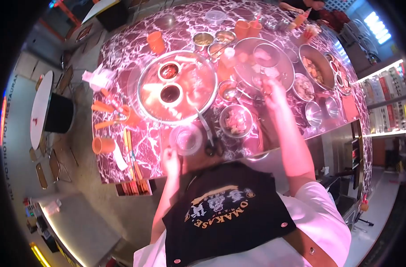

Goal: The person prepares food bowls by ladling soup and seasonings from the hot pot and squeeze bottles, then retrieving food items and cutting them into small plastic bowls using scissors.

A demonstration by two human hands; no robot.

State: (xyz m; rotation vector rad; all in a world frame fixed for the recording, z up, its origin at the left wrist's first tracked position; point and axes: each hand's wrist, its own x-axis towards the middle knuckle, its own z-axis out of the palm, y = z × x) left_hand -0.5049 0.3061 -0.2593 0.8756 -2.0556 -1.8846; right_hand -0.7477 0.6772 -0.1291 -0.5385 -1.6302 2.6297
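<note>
At the table's near edge, my left hand [170, 159] is closed at the lower left rim of a clear round bowl [185, 139]. My right hand [270, 91] reaches over the near rim of a wide metal basin [288, 80] that holds pale pieces of food. Its fingers are blurred, so what they touch is unclear. Left of the basin stands a large round pot [143, 104] of reddish broth with two dark-filled cups inside. A metal bowl of pale pink chunks [237, 122] sits between my hands, beside black-handled scissors [206, 129].
An oval pot [329, 80] of food and small metal bowls [313, 113] stand to the right. Orange cups [156, 42] and chopsticks [131, 153] are on the left. Another person [307, 6] is at the far right corner. A white table [42, 111] stands beyond the left side.
</note>
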